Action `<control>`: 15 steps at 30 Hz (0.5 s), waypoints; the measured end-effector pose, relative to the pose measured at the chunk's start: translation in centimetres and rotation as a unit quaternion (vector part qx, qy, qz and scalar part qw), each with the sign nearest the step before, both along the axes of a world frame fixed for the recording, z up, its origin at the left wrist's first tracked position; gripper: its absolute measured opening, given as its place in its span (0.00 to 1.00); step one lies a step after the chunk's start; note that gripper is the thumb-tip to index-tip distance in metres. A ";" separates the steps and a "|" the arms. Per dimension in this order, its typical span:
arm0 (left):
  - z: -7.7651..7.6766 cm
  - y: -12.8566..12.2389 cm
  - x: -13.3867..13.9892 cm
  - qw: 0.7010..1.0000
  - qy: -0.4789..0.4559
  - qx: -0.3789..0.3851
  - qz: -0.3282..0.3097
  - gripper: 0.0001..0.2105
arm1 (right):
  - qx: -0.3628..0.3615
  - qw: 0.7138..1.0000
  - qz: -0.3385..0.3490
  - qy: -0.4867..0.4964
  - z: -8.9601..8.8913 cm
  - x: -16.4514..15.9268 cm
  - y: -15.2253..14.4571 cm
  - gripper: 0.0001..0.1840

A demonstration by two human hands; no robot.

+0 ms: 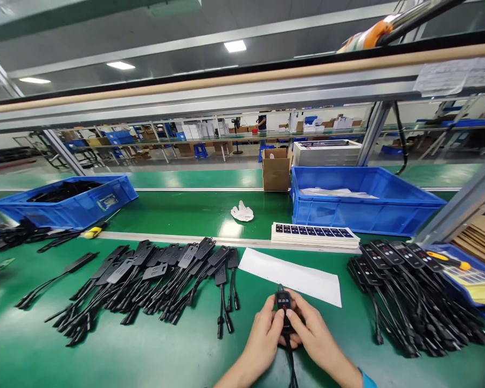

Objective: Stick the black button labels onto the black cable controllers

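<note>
Between my two hands is a small black controller box (283,299) with a label on its face and cables trailing down toward me. My left hand (263,330) grips its left side, the thumb pressing on the front. My right hand (312,330) holds the other side, its thumb also on the face. Just beyond lies a white backing sheet (293,276). To the left, many similar black boxes with cables (157,271) are spread in a pile. At the right is a heap of labelled controllers (388,258), their cables pointing toward me.
A stack of label sheets (315,235) lies before a blue bin (364,207). Another blue bin (76,207) with dark parts stands left, near a yellow-handled tool (92,232). A crumpled white glove (242,212) lies mid-bench. Behind stands a cardboard box (276,171); a metal beam crosses overhead.
</note>
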State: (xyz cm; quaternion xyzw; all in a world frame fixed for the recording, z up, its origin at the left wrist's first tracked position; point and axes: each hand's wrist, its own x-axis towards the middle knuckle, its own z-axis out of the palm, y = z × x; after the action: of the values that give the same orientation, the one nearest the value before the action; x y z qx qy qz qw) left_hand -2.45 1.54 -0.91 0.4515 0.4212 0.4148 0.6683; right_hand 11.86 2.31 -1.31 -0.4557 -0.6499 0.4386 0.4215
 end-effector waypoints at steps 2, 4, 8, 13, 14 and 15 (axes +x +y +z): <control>-0.3 0.1 0.1 1.000 0.003 0.001 0.003 0.25 | 0.024 0.999 -0.011 -0.022 -0.2 -0.2 -0.1 0.21; -0.3 0.3 0.2 0.999 -0.041 -0.024 0.018 0.28 | 0.062 0.995 -0.030 -0.067 -0.2 -0.4 -0.4 0.22; 0.2 0.6 0.0 0.976 -0.203 -0.076 0.008 0.36 | 0.169 0.963 -0.049 -0.202 0.9 -0.5 -0.9 0.34; 0.0 1.1 -0.7 0.970 -0.210 -0.107 -0.057 0.47 | 0.224 0.916 -0.144 -0.301 4.4 3.0 1.1 0.25; -0.1 1.2 -0.8 0.974 -0.192 -0.110 -0.053 0.47 | 0.228 0.898 -0.180 -0.331 5.0 4.5 1.9 0.23; -0.2 1.3 -0.9 0.977 -0.173 -0.112 -0.047 0.45 | 0.233 0.875 -0.212 -0.367 5.6 6.3 2.8 0.22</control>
State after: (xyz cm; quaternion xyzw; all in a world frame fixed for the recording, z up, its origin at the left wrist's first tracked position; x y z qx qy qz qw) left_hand -3.35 2.87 -1.14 0.3143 0.3209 0.4049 0.7964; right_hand 18.11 5.11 4.32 -0.5994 -0.7290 -0.0240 0.3298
